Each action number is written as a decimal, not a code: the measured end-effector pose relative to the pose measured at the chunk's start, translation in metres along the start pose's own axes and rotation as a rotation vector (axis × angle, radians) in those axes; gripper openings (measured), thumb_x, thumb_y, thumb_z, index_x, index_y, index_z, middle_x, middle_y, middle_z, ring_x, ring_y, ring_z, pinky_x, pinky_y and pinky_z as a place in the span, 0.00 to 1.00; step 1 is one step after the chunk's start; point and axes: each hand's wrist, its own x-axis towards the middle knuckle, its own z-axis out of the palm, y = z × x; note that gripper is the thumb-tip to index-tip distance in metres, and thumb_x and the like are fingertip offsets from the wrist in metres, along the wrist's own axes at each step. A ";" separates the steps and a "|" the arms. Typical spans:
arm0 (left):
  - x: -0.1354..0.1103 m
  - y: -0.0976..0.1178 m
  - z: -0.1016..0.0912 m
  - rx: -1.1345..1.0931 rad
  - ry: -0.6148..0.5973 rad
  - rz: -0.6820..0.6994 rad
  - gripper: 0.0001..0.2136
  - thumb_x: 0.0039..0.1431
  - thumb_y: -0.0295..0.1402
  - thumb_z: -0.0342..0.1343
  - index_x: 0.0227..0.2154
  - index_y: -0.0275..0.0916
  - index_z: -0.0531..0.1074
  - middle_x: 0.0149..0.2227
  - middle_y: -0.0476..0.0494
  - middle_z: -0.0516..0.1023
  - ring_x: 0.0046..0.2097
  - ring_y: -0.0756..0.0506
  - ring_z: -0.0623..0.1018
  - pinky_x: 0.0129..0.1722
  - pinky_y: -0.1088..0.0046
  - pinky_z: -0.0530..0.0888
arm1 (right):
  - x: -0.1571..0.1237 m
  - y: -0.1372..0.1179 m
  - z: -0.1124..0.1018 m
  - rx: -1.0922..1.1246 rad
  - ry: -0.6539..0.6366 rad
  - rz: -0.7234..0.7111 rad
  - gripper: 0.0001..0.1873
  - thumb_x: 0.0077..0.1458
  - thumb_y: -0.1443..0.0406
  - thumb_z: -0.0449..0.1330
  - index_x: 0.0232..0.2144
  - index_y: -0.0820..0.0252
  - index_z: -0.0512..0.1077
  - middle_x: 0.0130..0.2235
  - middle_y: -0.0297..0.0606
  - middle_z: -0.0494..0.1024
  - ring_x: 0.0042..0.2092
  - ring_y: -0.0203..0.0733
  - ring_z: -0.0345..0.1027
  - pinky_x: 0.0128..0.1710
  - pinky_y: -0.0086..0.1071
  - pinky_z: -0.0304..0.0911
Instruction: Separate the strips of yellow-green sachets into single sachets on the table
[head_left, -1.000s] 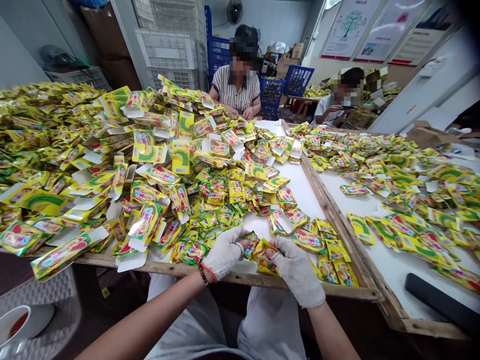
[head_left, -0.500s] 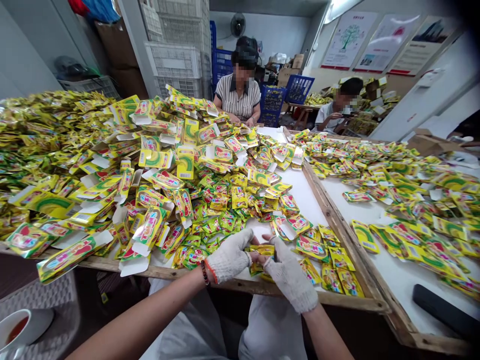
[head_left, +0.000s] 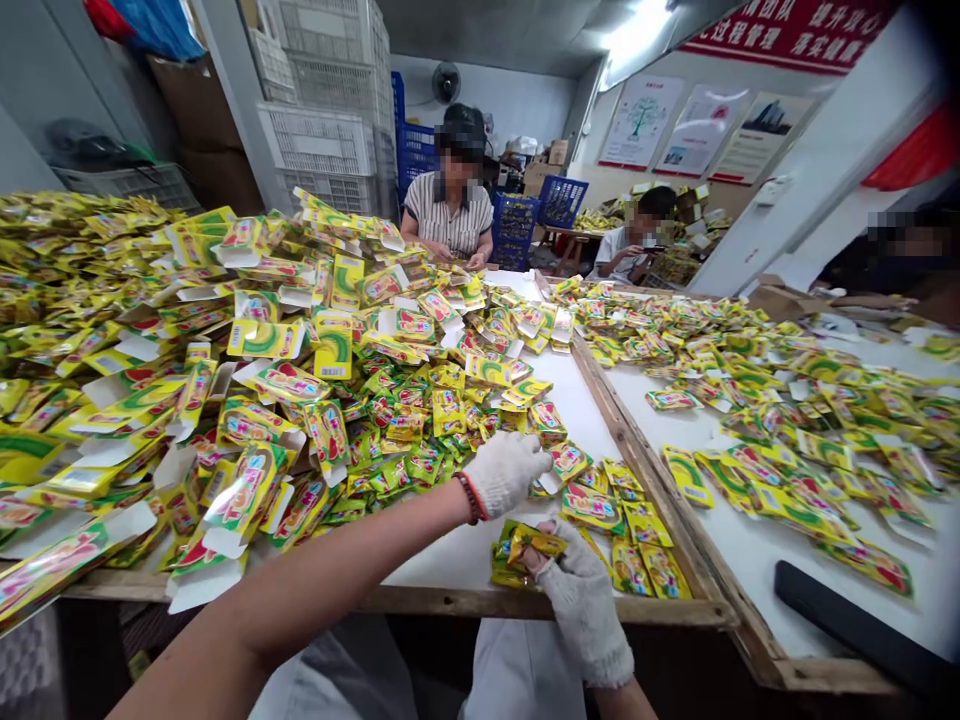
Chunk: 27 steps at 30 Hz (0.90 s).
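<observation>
Bkgd: white plastic crates (head_left: 319, 140) stacked high w/ blue crates (head_left: 414, 150) just beside, wall fan (head_left: 445, 83) behind them. Posters (head_left: 641, 122) on far wall, red banner (head_left: 787, 30) up top, bright ceiling light (head_left: 637, 30), cardboard boxes (head_left: 544, 170) at back.

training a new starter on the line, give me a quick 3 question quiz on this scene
1. True or false: the right hand holds a small bunch of yellow foil sachets.
2. What is on the left wrist, just behind the white knit glove?
A) a wristwatch
B) a dark beaded bracelet
C) nothing
3. What runs between the white table top in front of the person and the one to its right?

Key: 1 true; 2 B; 3 a wooden rail
</observation>
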 end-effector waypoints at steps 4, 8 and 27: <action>0.038 0.015 0.015 -0.043 -0.036 -0.063 0.11 0.56 0.28 0.52 0.43 0.38 0.69 0.40 0.37 0.73 0.42 0.39 0.73 0.40 0.62 0.68 | -0.001 -0.006 -0.024 0.036 0.146 0.059 0.23 0.47 0.53 0.63 0.43 0.60 0.68 0.38 0.41 0.78 0.35 0.46 0.73 0.33 0.36 0.70; 0.046 0.015 0.007 -0.063 -0.042 -0.128 0.09 0.57 0.26 0.49 0.40 0.35 0.70 0.34 0.36 0.74 0.39 0.39 0.75 0.39 0.62 0.68 | 0.002 -0.016 -0.041 0.043 0.218 0.074 0.21 0.51 0.54 0.60 0.44 0.60 0.69 0.43 0.43 0.77 0.44 0.47 0.72 0.43 0.38 0.69; -0.109 0.013 -0.021 -0.122 -0.169 -0.010 0.42 0.43 0.45 0.62 0.60 0.40 0.52 0.48 0.38 0.70 0.47 0.37 0.69 0.52 0.55 0.63 | 0.011 -0.051 -0.011 -0.049 -0.509 0.017 0.19 0.50 0.57 0.61 0.42 0.60 0.73 0.39 0.40 0.78 0.40 0.45 0.72 0.41 0.37 0.68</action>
